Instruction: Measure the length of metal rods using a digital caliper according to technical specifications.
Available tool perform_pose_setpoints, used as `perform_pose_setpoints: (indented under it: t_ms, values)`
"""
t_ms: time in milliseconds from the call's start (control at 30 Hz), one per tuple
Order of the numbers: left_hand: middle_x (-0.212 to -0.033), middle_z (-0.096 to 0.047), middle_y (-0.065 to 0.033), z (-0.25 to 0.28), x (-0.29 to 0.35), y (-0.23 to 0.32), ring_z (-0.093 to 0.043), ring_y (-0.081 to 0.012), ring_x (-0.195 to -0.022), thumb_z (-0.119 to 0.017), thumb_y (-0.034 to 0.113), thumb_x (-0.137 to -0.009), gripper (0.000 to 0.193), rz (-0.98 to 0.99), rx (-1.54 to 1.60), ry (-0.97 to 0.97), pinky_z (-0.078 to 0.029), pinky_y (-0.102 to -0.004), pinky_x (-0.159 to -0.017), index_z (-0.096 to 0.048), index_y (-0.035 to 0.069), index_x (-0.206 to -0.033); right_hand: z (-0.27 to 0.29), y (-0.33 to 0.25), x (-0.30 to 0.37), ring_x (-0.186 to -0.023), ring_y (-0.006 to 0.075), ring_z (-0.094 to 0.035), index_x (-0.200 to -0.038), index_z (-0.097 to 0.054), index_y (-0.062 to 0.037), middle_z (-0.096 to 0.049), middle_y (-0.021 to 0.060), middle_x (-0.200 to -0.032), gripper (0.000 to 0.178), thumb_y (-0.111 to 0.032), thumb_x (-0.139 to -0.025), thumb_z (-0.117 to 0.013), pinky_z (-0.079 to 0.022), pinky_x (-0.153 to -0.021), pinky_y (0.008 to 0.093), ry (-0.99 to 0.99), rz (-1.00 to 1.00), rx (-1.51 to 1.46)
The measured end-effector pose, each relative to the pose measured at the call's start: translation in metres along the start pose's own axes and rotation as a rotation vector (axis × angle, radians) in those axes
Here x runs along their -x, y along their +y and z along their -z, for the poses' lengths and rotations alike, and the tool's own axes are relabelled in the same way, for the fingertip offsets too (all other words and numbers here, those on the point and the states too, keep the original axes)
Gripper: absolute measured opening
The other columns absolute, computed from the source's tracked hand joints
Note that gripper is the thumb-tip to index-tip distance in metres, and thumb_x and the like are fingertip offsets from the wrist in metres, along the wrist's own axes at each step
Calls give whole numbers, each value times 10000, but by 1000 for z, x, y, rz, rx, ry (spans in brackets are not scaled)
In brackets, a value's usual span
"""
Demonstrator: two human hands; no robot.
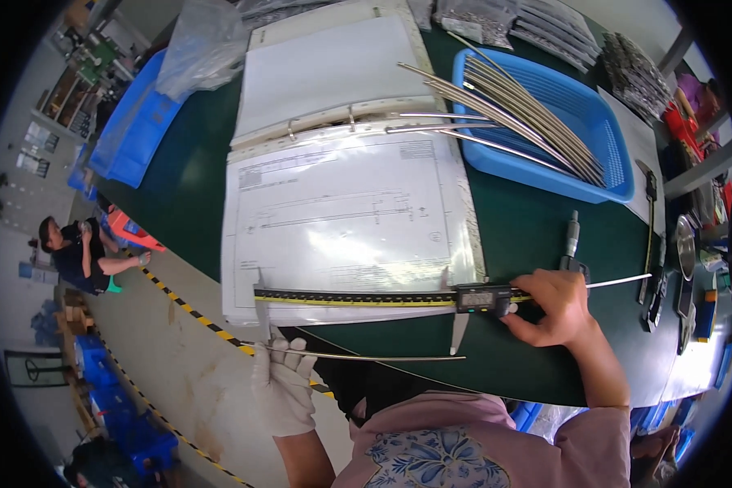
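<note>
Head view: The thin metal rod [382, 357] could tilt or slip, because the gloved left hand [285, 382] pinches it near its left end only and neither hand supports its right end. The caliper [358, 298] could skew, because the bare right hand [557, 309] grips it around the slider; a stray thumb push could shift the opening. The rod lies at lower centre of the frame, extending rightward from the left hand, ending below and left of the right hand. Jaw contact cannot be confirmed.

Looks brightly lit, shows white glare on the drawing sheet [346, 242], bends strongly and blackens toward the rim.
</note>
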State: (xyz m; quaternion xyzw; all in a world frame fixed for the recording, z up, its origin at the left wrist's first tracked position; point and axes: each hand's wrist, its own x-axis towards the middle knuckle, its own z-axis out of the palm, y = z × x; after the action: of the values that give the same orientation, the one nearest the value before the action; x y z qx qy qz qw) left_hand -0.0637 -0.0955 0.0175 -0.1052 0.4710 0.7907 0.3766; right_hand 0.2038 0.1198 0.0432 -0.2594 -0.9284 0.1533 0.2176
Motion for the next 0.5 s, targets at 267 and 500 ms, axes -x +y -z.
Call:
perform_pose_setpoints:
  t_ms: [267,500]
  values:
    - [-845,-555,-76,3,1,-1,-578,-244,-855,-382,269,-923,281,-16,28,-45,-542,-369,-664,-506,16,-929,-2,-2,-1,-459,225,-513,-744,-587,-53,-533,56,-584,303,-268,-566,-704,-390,-424,297,-2,4,12]
    - [-853,-556,-76,6,-1,-2,-579,-242,-859,-388,262,-921,265,-2,31,-36,-541,-371,-669,-507,28,-951,-2,-3,-2,-451,229,-507,-738,-587,-52,-525,61,-571,302,-268,-562,-703,-386,-417,298,2,6,21]
